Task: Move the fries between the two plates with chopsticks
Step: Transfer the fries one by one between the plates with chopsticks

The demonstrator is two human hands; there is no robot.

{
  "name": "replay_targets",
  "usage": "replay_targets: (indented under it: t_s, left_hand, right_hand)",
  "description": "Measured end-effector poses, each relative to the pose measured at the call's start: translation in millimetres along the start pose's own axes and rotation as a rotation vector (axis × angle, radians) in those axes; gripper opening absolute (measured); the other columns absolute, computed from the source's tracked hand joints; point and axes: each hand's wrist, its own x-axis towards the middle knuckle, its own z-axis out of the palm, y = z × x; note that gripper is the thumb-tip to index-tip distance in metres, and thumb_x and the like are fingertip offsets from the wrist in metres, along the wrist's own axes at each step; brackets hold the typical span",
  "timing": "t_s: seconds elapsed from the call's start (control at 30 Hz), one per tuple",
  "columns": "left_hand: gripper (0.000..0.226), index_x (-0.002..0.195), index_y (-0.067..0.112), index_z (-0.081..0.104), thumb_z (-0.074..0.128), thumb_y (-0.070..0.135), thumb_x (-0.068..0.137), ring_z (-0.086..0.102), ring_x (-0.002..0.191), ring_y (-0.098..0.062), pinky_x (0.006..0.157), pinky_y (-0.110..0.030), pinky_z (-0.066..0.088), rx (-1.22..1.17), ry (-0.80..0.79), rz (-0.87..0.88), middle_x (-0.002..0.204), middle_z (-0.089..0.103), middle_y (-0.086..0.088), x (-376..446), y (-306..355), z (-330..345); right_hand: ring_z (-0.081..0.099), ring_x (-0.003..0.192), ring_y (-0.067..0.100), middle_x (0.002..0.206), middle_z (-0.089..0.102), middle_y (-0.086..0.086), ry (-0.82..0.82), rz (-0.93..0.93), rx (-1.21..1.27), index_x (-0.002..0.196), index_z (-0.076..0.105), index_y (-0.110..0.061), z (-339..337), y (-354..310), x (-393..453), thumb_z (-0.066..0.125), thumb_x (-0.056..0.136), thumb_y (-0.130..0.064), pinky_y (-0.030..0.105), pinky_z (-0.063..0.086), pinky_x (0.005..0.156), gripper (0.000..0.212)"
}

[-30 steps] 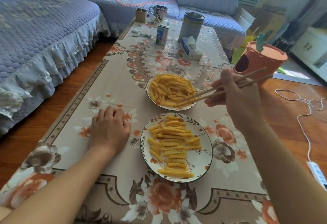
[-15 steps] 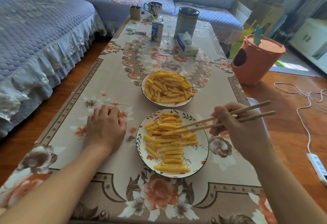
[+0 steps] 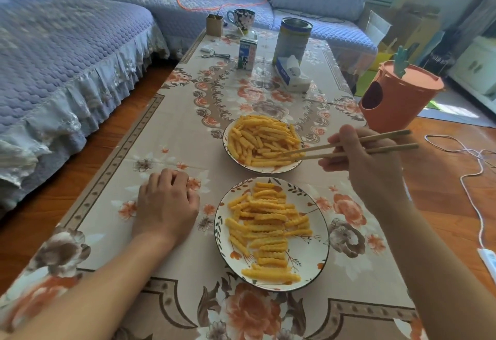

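Two floral plates stand on the table, both with crinkle-cut fries. The far plate point(image 3: 228, 149) carries a heap of fries point(image 3: 261, 139). The near plate point(image 3: 308, 264) holds fries point(image 3: 268, 229) laid in rows. My right hand point(image 3: 367, 168) grips a pair of wooden chopsticks point(image 3: 322, 150); their tips reach into the right side of the far plate's heap and touch the fries there. My left hand point(image 3: 166, 203) rests knuckles-up on the tablecloth left of the near plate, fingers curled under, holding nothing.
At the table's far end stand a milk carton point(image 3: 247, 54), a tall tin point(image 3: 292, 39), a tissue box point(image 3: 292, 75), a mug point(image 3: 241, 19) and keys point(image 3: 214, 54). An orange bin point(image 3: 397, 98) stands right of the table. A blue sofa point(image 3: 67, 52) runs along the left. White cables point(image 3: 472, 178) lie on the floor.
My right hand carried the chopsticks from the far plate to the near plate, then back; their tips are again in the far plate's fries. My left hand stayed put.
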Motion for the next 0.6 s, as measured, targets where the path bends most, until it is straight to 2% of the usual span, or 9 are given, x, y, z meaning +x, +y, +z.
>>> replay_targets:
  t_s: [0.13, 0.2, 0.37, 0.6]
  left_hand:
    - [0.036, 0.107, 0.018, 0.06, 0.039, 0.037, 0.087, 0.049, 0.101, -0.029, 0.086, -0.046, 0.045, 0.0, -0.008, -0.003, 0.109, 0.058, -0.008, 1, 0, 0]
    - [0.037, 0.108, 0.017, 0.061, 0.039, 0.037, 0.087, 0.05, 0.1, -0.029, 0.086, -0.046, 0.046, 0.0, -0.011, -0.003, 0.109, 0.059, -0.008, 1, 0, 0]
    - [0.036, 0.107, 0.017, 0.061, 0.039, 0.036, 0.086, 0.05, 0.1, -0.029, 0.087, -0.045, 0.045, 0.006, -0.012, -0.003, 0.108, 0.059, -0.008, 1, 0, 0]
    - [0.036, 0.106, 0.017, 0.062, 0.04, 0.036, 0.086, 0.051, 0.1, -0.03, 0.087, -0.046, 0.045, 0.0, -0.009, -0.007, 0.108, 0.059, -0.009, 1, 0, 1]
  right_hand:
    - [0.073, 0.061, 0.027, 0.062, 0.069, 0.003, -0.052, -0.05, -0.136, 0.089, 0.072, -0.007, 22, 7, 15, 0.056, 0.104, -0.025, 0.043, 0.064, 0.061, 0.028]
    - [0.072, 0.057, 0.023, 0.063, 0.07, 0.007, -0.065, -0.075, -0.197, 0.089, 0.072, -0.004, 26, 9, 19, 0.057, 0.104, -0.022, 0.042, 0.063, 0.058, 0.028]
    - [0.07, 0.051, 0.017, 0.061, 0.07, 0.011, -0.084, -0.103, -0.272, 0.086, 0.072, -0.004, 30, 15, 20, 0.059, 0.103, -0.022, 0.025, 0.058, 0.051, 0.028]
    - [0.068, 0.047, 0.012, 0.063, 0.07, 0.008, -0.102, -0.091, -0.289, 0.084, 0.071, -0.007, 32, 15, 25, 0.058, 0.103, -0.025, 0.017, 0.052, 0.047, 0.029]
